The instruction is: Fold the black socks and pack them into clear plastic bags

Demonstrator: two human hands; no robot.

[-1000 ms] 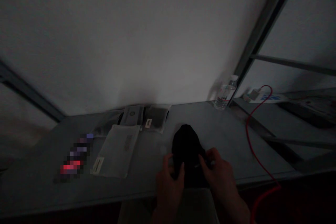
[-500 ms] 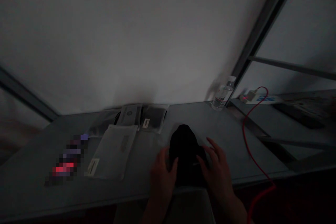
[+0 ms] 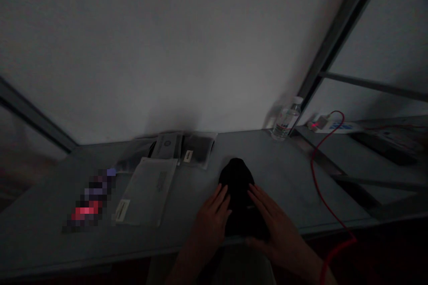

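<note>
A black item (image 3: 236, 178), soft-looking and rounded at its far end, lies on the grey tabletop near the front edge. It is too dark to make out its exact kind; a small pale mark shows on its right part. My left hand (image 3: 212, 216) rests along its left side with the fingers stretched forward. On the opposite side, my right hand (image 3: 272, 220) lies with its fingers extended over the right edge of the item, its thumb toward the table edge. Both hands are open, touching the item without gripping it.
Left of the hands lie a frosted zip pouch (image 3: 147, 191) with a label and several more pouches (image 3: 199, 149) behind it. A pixelated item (image 3: 90, 200) is farther left. A water bottle (image 3: 287, 120) stands by the wall; a red cable (image 3: 314, 173) hangs at right.
Both hands have gone from curled around the black item's sides to lying flatter along it, fingers straightened. The right thumb has moved nearer the table edge. The view has shifted slightly.
</note>
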